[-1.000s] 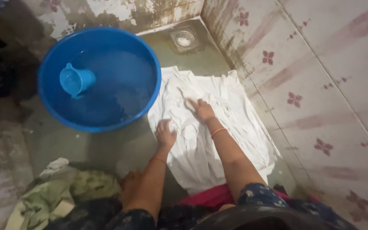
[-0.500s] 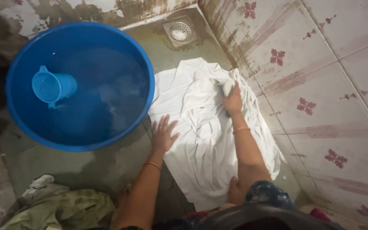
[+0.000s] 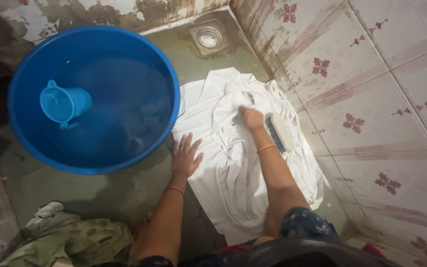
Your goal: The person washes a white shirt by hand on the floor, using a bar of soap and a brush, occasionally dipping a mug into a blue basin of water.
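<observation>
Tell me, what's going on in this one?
A person crouches on a wet floor over a white cloth spread flat beside a tiled wall. The left hand presses open on the cloth's edge; the right hand bunches a fold. A scrub brush lies on the cloth, and a blue tub of water holds a floating mug.

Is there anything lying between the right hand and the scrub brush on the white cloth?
Nothing visible. The brush lies on the white cloth just to the right of the right hand, with only bare cloth between them. The left hand rests flat at the cloth's left edge, away from it.
</observation>
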